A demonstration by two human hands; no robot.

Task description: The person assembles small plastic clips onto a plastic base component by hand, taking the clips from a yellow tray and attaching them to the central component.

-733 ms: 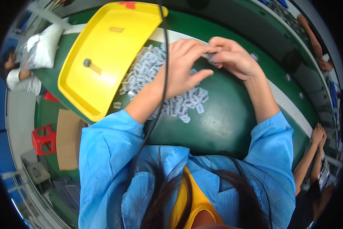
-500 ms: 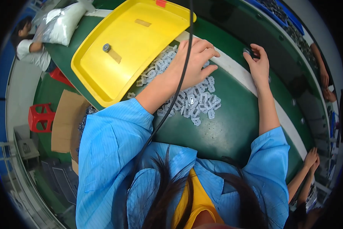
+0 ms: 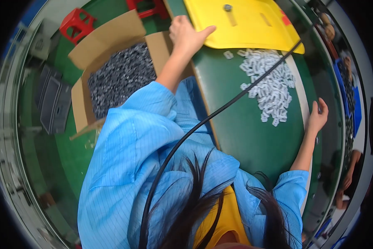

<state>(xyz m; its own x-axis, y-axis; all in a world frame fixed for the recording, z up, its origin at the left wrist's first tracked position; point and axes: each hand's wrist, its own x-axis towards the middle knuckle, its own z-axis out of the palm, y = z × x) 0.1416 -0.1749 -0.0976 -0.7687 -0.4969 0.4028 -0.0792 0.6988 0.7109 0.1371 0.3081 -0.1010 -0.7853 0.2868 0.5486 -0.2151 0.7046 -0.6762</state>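
My left hand point(image 3: 186, 36) is over the table's left edge, beside the near corner of the yellow tray point(image 3: 252, 31). Its thumb points out toward the tray, apart from the partly bent fingers, and nothing shows in it. Past the table's white border strip, my right hand point(image 3: 317, 118) hovers by the dark belt point(image 3: 325, 145), thumb and forefinger apart with no part visible between them. Between the hands, a heap of small pale plastic pieces point(image 3: 273, 85) spreads on the green table point(image 3: 236, 120). One small round grey part point(image 3: 227, 7) sits in the tray.
Left of the table stands an open cardboard box point(image 3: 82, 103) filled with small dark parts point(image 3: 122, 74). Red stools point(image 3: 76, 25) and grey cases point(image 3: 53, 99) are on the floor beyond. A black cable point(image 3: 236, 97) crosses the view. Other people's hands point(image 3: 350, 170) work across the belt.
My view has turned left, bringing the box into fuller sight. My left hand has left the pale heap and gone out past the table's left edge. The right hand remains by the belt.
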